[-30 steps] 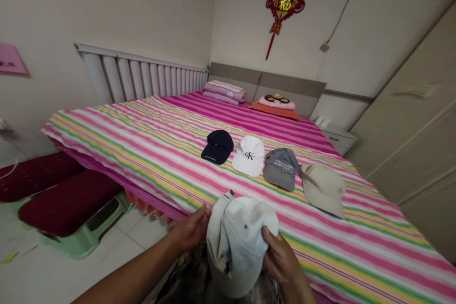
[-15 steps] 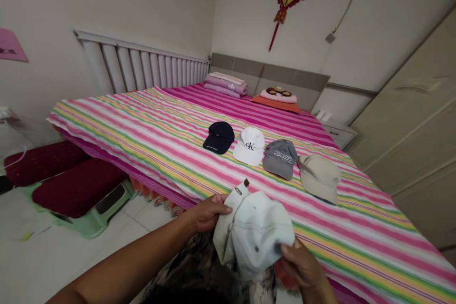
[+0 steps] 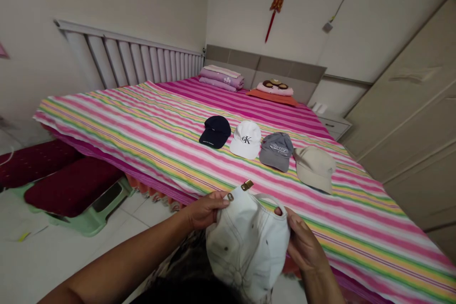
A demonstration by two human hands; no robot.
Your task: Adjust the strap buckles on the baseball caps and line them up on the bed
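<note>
Both my hands hold a white baseball cap (image 3: pixel 247 242) in front of me, at the near edge of the bed. My left hand (image 3: pixel 204 209) pinches the cap's back strap near its brass buckle (image 3: pixel 246 185). My right hand (image 3: pixel 302 242) grips the other side of the cap's back opening. The crown faces me, with its top button low in view. Further along on the striped bedspread (image 3: pixel 142 123) lie a navy cap (image 3: pixel 215 131), a white cap with a black logo (image 3: pixel 245 139), a grey cap (image 3: pixel 276 150) and a beige cap (image 3: pixel 315 167) in a row.
Folded pink bedding (image 3: pixel 221 77) and an orange pillow with a small cushion (image 3: pixel 274 92) lie at the headboard. Dark red cushioned stools (image 3: pixel 71 190) stand on the floor at the left. A wardrobe (image 3: pixel 409 104) lines the right wall, with a nightstand (image 3: pixel 331 126) beside the bed.
I have turned the white cap so its back opening and buckle point up and away from me. My right hand moved from under the cap to its right side.
</note>
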